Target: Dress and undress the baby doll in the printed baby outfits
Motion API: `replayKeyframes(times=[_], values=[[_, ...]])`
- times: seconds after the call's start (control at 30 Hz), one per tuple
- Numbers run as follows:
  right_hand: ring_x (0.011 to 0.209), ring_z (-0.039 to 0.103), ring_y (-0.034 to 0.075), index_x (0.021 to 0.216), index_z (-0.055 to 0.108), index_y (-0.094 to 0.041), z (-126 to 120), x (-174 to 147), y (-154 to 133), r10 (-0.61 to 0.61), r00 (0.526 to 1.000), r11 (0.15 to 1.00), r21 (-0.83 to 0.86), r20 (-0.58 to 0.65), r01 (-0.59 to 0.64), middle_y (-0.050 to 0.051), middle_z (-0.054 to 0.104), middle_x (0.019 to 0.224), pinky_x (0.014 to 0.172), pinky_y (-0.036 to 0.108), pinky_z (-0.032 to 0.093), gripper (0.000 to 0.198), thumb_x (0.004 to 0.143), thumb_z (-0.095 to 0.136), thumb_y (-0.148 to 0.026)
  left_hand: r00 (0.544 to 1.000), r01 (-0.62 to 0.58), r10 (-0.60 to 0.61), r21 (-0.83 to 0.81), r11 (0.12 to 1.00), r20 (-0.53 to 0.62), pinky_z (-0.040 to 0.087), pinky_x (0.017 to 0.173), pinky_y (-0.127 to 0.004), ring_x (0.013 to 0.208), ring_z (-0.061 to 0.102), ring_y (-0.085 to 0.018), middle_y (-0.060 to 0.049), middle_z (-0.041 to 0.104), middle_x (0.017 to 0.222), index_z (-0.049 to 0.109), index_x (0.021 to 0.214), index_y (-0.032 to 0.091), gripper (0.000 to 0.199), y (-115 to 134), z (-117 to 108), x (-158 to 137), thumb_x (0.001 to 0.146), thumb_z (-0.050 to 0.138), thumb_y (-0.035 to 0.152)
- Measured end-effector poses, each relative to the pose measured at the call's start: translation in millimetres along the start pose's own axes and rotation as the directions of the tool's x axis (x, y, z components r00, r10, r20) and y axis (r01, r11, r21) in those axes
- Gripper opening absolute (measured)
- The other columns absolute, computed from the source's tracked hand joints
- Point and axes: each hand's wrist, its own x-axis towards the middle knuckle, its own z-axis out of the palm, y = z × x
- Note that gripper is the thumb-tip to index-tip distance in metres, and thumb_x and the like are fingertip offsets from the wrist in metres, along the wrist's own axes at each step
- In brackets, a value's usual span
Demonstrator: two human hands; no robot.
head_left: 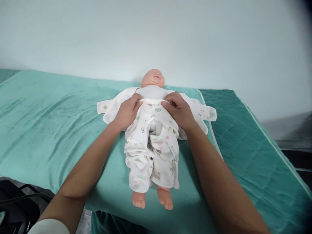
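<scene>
A baby doll (152,78) lies on its back, head away from me and bare feet toward me. White printed split-crotch pants (138,143) cover its legs and reach up to its chest. My left hand (129,110) pinches the waistband at its left side, and my right hand (177,109) pinches it at the right. Thumbs rest on the front of the cloth; some fingertips are hidden behind it. A white printed baby shirt (202,110) lies spread open beneath the doll, sleeves out to both sides. A plain white layer (153,92) shows on the doll's chest.
The doll rests on a light green plush cover (60,130) with wrinkles at the left. A darker green quilted cover (243,139) lies at the right. Behind stands a white wall (156,39). A black object with a cable (19,204) is at the lower left.
</scene>
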Motion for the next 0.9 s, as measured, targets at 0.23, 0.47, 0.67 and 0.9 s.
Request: replayKeyframes(times=[0.23,0.47,0.67,0.9], values=[[0.082,0.054,0.020,0.084,0.059,-0.026,7.7,20.5,17.2,0.100,0.995,0.995,-0.003,-0.022,-0.100,0.000,0.061,0.089,0.079,0.034,0.045,0.027,0.090,0.064,-0.052,0.998,0.059,-0.063,-0.125,0.990,-0.029,0.038,0.083,-0.030,0.073,0.049,-0.019,0.002,0.052,0.071,0.057,0.091,0.024,0.005,-12.3,4.6,27.0,0.092,0.061,0.026],[0.086,0.055,0.020,0.080,0.057,-0.025,9.9,37.0,31.5,0.066,0.995,0.998,-0.017,-0.071,-0.067,0.000,0.059,0.084,0.083,0.034,0.046,0.032,0.088,0.067,-0.055,0.995,-0.041,0.047,0.076,0.996,-0.085,0.041,0.091,-0.036,0.091,0.058,-0.024,-0.003,0.058,0.084,0.057,0.097,0.023,0.013,-29.1,14.3,36.5,0.099,0.053,0.035],[0.081,0.054,0.019,0.083,0.057,-0.025,10.6,33.4,36.4,0.048,0.997,0.997,-0.061,-0.059,-0.052,0.000,0.056,0.083,0.080,0.037,0.049,0.029,0.092,0.062,-0.053,0.976,-0.191,0.213,0.283,0.940,-0.051,0.045,0.091,-0.039,0.100,0.059,-0.024,-0.009,0.064,0.105,0.055,0.096,0.023,0.016,-35.0,12.8,39.5,0.102,0.044,0.033],[0.124,0.055,0.028,0.085,0.057,-0.026,12.3,38.4,50.4,-0.104,0.992,0.981,-0.173,-0.068,0.091,0.007,0.063,0.125,0.110,0.048,0.041,0.029,0.095,0.057,-0.053,0.997,-0.082,0.083,0.247,0.966,0.006,0.044,0.080,-0.034,0.085,0.061,-0.021,-0.003,0.067,0.088,0.058,0.103,0.023,0.013,-33.7,6.2,63.7,0.098,0.049,0.031]])
